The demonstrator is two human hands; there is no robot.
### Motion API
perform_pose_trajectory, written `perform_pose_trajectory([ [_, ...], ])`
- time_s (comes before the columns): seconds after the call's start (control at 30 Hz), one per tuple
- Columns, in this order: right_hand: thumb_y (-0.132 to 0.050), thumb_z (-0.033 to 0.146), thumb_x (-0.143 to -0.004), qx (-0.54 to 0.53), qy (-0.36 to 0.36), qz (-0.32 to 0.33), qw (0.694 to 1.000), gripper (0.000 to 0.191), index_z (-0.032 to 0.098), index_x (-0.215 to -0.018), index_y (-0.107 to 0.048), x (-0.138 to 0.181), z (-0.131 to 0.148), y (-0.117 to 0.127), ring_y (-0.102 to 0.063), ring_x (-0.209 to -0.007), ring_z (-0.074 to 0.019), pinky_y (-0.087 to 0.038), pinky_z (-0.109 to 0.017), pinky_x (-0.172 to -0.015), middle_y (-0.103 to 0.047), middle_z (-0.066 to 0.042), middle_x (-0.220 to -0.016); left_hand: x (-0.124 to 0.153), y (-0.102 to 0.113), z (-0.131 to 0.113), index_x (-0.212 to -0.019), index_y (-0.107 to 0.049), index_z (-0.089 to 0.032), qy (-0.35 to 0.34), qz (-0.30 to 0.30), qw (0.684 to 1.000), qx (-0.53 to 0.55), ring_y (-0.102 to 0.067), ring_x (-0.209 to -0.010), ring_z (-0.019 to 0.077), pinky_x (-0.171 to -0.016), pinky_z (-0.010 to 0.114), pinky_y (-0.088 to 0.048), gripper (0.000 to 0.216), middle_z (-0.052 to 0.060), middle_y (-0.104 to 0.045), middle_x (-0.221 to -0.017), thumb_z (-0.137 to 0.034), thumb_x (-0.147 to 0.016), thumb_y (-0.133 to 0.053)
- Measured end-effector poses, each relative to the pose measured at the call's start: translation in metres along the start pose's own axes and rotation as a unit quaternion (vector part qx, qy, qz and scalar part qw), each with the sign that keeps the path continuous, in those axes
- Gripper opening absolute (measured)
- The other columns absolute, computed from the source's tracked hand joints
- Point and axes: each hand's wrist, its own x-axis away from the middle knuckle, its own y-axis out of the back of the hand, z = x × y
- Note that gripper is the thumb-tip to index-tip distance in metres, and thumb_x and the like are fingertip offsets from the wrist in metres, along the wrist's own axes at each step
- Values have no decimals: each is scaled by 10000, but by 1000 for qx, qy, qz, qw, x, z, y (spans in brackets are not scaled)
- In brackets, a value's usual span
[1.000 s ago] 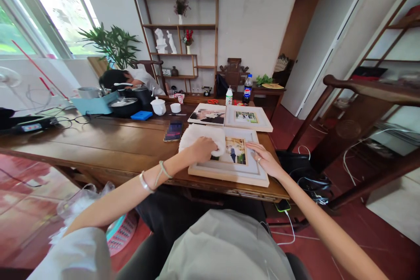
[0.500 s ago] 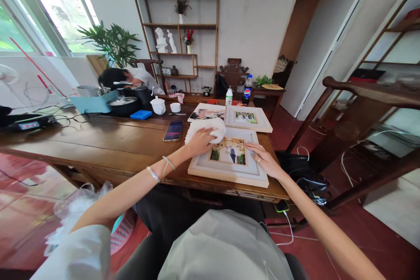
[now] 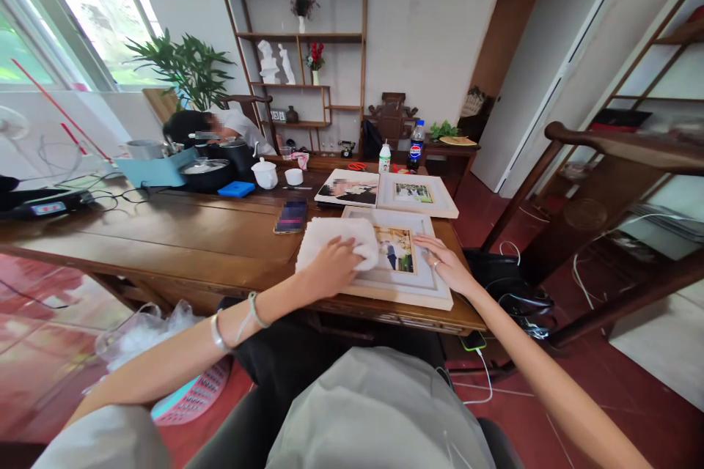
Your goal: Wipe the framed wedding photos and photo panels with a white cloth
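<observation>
White cloth [image 3: 316, 242]: under the left hand [image 3: 334, 264], spreading out past its fingers on both sides and lying over the left part of the pale picture frame [image 3: 407, 298]. We judge it light, soft and quick to bunch; best held flat under spread fingers, or by a gathered fold. The frame looks stiff, moderately light, perhaps fragile if the picture [image 3: 400, 250] sits behind glass, which we cannot confirm. We would take it by its thick outer edges, clear of the picture.

Pose: left forearm slants in low, palm down, fingers slightly parted and bent over the cloth; whether they pinch it we cannot tell, the tips being partly sunk in pile. Right hand [image 3: 448, 266] rests on the frame's right side, fingers extended and gripping nothing, tips just beside the picture.
</observation>
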Motion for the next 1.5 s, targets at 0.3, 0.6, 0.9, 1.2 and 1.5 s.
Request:
perform_pose_trajectory([
  [0.3, -498, 189, -803, 4, 2, 11, 1000, 410, 269, -1179, -640, 0, 0, 2, -449, -1294, -259, -282, -545, -1113, -595, -58, -1306, 2, -2, -10, -1112, -622, -182, -31, -9, 999, 18, -429, -1311, 238, -1071, 415, -362, 248, 115, -539, -1344, -206, -909, -481],
  [0.6, -492, 206, -822, 5, -5, 9, 1000, 381, 267, -1161, -653, 1, 1, 2, -450, -1296, -263, -289, -555, -1111, -594, -64, -1307, -99, -35, 59, -1185, -583, -158, 26, -59, 998, 1, -254, -1408, 250, -1111, 454, -271, 307, 96, -357, -1492, -179, -908, -451],
  [0.9, -497, 186, -804, -5, 5, -2, 1000, 402, 270, -1164, -656, 0, -2, 0, -462, -1285, -265, -298, -552, -1107, -612, -60, -1285, -35, 1, 6, -1069, -629, -143, -7, 33, 999, -29, -570, -1133, 271, -957, 420, -432, 240, 160, -603, -1223, -219, -912, -464],
  [1.2, -491, 174, -800, 5, 7, -1, 1000, 415, 275, -1170, -650, 0, 0, 0, -451, -1293, -259, -281, -552, -1117, -607, -45, -1293, 14, 23, -45, -1108, -600, -200, -92, 2, 995, 48, -487, -1256, 236, -1006, 382, -419, 236, 105, -520, -1362, -229, -920, -460],
  [1.5, -474, 193, -822, 8, 11, 10, 1000, 411, 254, -1192, -640, 1, 1, 2, -449, -1296, -269, -290, -558, -1109, -593, -70, -1309, -104, -25, 35, -1150, -599, -168, 6, -52, 998, -40, -339, -1365, 275, -1095, 490, -298, 275, 121, -379, -1473, -161, -899, -487],
])
